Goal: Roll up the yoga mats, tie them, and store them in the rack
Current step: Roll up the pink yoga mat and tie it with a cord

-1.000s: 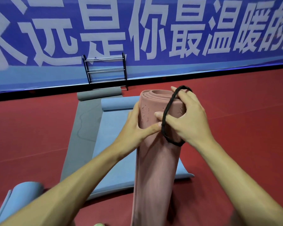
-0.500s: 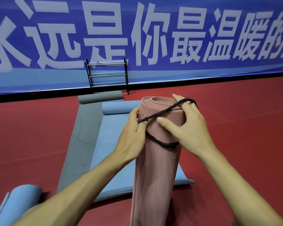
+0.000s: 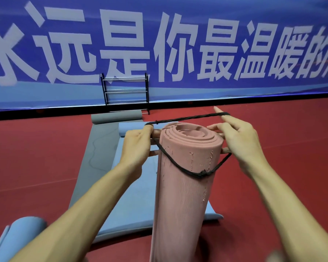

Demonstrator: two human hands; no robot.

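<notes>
1. the pink mat [image 3: 186,195] stands rolled and on end on the red floor [image 3: 273,167], its base cut off by the frame. only the two hands steady its top, so a hard sideways pull could tip it or let the outer layer spring loose.
2. the left hand [image 3: 138,146] has its fingers curled tight round the black band [image 3: 187,118] at the roll's left. if that grip slips, the stretched band would likely snap across toward the other hand.
3. the right hand [image 3: 240,142] has its fingers spread apart inside the loop, with the band hooked over forefinger and thumb. the band could slide off the fingertip before it clears the roll's rim.
4. one strand lies across the roll's front, over torn, pitted foam, and may bite in and tear more.
5. beyond, a blue mat [image 3: 133,195] and a grey mat [image 3: 100,152] lie partly unrolled and untied. the rack [image 3: 125,91] stands by the wall.
6. the banner [image 3: 178,95] reads "远是你最温暖的" in white, cut off at both ends. no brand shows on the mats.
</notes>
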